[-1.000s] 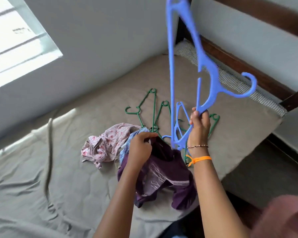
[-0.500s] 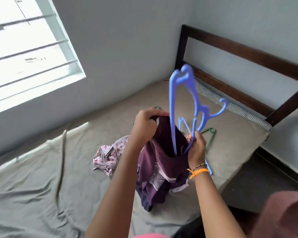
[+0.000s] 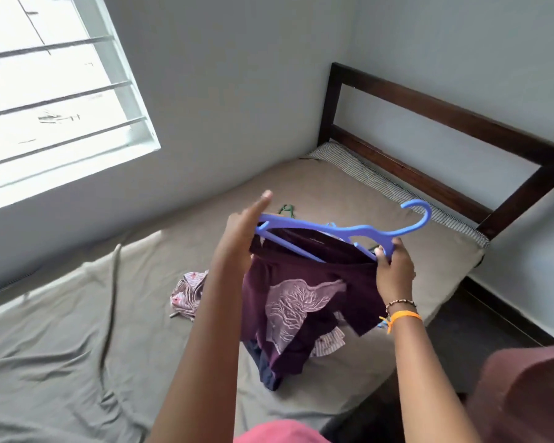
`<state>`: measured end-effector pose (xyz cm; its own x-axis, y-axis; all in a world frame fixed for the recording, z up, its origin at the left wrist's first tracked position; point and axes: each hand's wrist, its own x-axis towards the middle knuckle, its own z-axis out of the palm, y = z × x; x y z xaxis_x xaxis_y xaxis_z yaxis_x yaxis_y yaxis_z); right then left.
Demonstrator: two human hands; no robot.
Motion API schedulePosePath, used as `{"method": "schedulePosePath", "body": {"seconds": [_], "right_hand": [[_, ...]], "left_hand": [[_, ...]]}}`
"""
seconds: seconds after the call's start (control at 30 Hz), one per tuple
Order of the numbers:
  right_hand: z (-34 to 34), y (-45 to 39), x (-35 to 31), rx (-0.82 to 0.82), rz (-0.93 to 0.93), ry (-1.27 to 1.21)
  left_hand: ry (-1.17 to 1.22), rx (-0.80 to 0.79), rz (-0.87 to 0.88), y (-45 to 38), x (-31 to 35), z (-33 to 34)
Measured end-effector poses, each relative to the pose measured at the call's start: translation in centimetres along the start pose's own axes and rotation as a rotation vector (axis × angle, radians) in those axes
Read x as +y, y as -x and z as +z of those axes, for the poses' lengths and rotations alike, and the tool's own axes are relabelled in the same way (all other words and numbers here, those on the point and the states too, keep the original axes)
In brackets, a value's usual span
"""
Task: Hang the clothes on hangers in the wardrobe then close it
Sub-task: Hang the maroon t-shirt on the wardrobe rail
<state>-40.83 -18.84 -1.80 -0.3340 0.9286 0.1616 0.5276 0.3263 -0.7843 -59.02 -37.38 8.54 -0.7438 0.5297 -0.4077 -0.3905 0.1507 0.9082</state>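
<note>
Over the bed (image 3: 77,314) our right hand (image 3: 392,266) grips the stiff, light blue hanger (image 3: 349,233) by its neck, left hand (image 3: 240,238) spreading the soft, floppy purple shirt (image 3: 301,298) along it with index finger extended

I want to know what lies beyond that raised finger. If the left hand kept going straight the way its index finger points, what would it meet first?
Most likely the green hanger lying on the bed, just past the left hand; depth is unclear, so it may pass above it toward the wall.
</note>
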Motion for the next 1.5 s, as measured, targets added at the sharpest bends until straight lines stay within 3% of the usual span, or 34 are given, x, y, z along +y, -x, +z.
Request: {"method": "schedulePosePath", "body": {"seconds": [0.1, 0.23, 0.3, 0.4, 0.5, 0.6, 0.7, 0.77, 0.83, 0.97, 1.07, 1.2, 1.33, 1.5], "right_hand": [[-1.2, 0.1, -0.4, 0.115, -0.020, 0.210], [-2.6, -0.1, -0.8, 0.150, -0.125, 0.396], [-3.3, -0.4, -1.6, 0.075, -0.219, 0.367], [-3.8, -0.5, -3.8, -0.161, -0.376, 0.335], [-3.6, -0.4, -5.3, -0.343, -0.359, 0.331], [-3.9, 0.0, -5.9, -0.380, -0.305, 0.239], [-5.1, 0.3, -6.9, -0.293, -0.265, 0.160], [-5.8, 0.4, -7.8, -0.272, -0.210, 0.059], [-6.2, 0.9, -8.7, -0.261, -0.153, -0.045], [-6.2, 2.6, -10.1, -0.319, -0.069, -0.179], [-6.5, 4.4, -11.1, -0.368, -0.014, -0.327], [-8.8, 5.3, -11.7, -0.248, -0.027, -0.348], [-12.8, 5.9, -11.5, -0.103, -0.044, -0.312], [-16.7, 8.4, -11.0, -0.065, -0.011, -0.336]], "left_hand": [[-0.219, 0.092, 0.149, 0.6, -0.5, 1.0], [-0.794, 0.338, 0.407, 0.0, -1.0, 2.5], [-0.901, 0.386, 0.416, -0.5, -0.9, 3.4], [-0.960, 0.379, 0.456, -1.2, -1.0, 5.2], [-0.910, 0.221, 0.555, -1.5, -1.4, 6.5], [-0.732, 0.052, 0.656, -1.4, -1.6, 6.5], [-0.670, 0.135, 0.720, -0.9, -2.3, 5.6], [-0.695, 0.226, 0.623, -0.2, -3.1, 5.5], [-0.714, 0.192, 0.496, 0.6, -3.8, 5.7], [-0.781, -0.161, 0.333, 3.0, -5.2, 7.7], [-0.644, -0.334, 0.277, 5.9, -6.4, 9.1], [-0.675, -0.443, 0.382, 8.4, -8.4, 9.3], [-0.543, -0.604, 0.426, 10.8, -9.3, 9.3], [-0.409, -0.456, 0.696, 13.0, -8.9, 10.9]]}}
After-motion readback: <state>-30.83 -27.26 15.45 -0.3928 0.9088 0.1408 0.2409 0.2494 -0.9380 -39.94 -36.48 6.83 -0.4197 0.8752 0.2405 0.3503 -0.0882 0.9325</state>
